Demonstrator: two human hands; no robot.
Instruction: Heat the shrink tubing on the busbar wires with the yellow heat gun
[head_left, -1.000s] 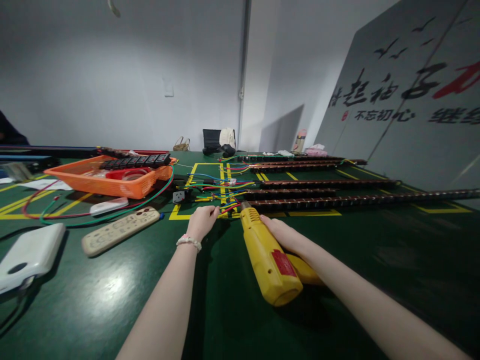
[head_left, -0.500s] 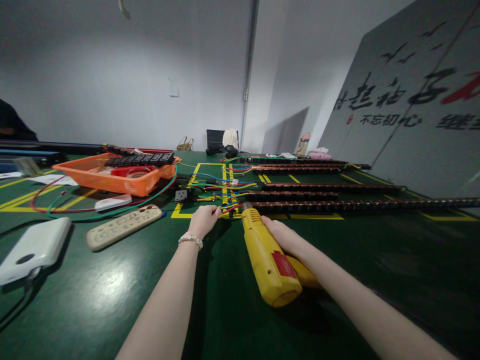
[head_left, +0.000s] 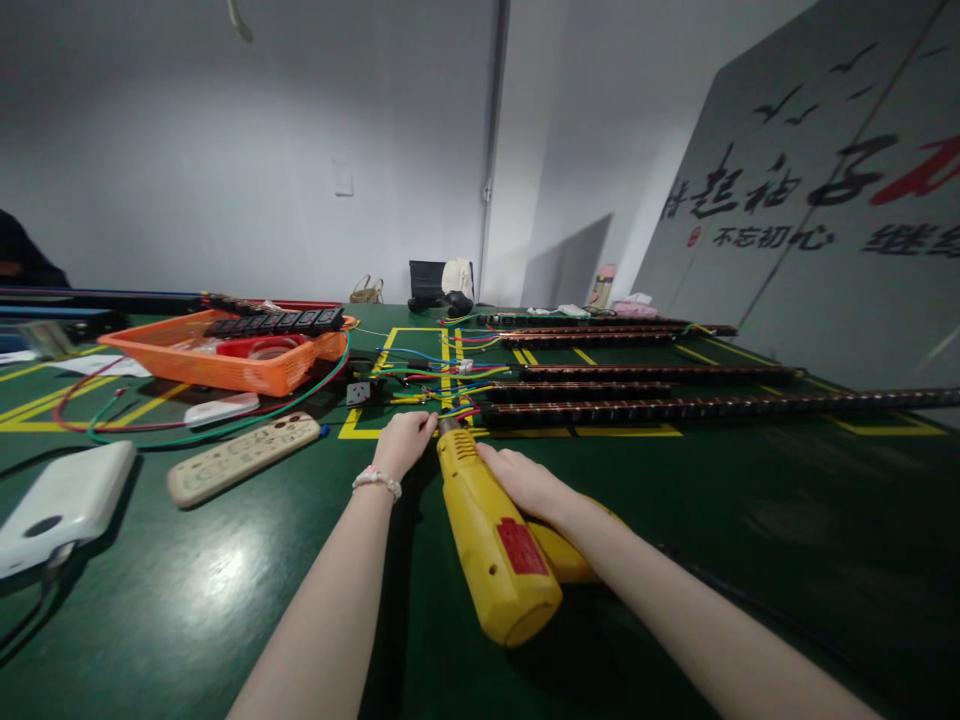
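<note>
My right hand (head_left: 521, 480) is closed around a yellow heat gun (head_left: 495, 545) with a red label. The gun's metal nozzle (head_left: 448, 424) points forward at the coloured wires (head_left: 466, 411), which come out of the left end of the nearest long dark strip (head_left: 675, 410). Just left of the nozzle, my left hand (head_left: 405, 440) is closed, fingers pinched at the ends of these wires. The fingertips are partly hidden from me. A beaded bracelet (head_left: 377, 482) circles the left wrist.
On the green table (head_left: 285, 600), several more dark strips (head_left: 637, 373) lie behind. To the left are an orange basket (head_left: 270, 375), a beige power strip (head_left: 244, 460), a white box (head_left: 71, 505) with a cable, and loose wires. A person's dark sleeve (head_left: 26, 255) shows far left.
The heat gun and my right hand have moved left, bringing the nozzle from the strip's end to beside my left hand. My left hand stays at the wires.
</note>
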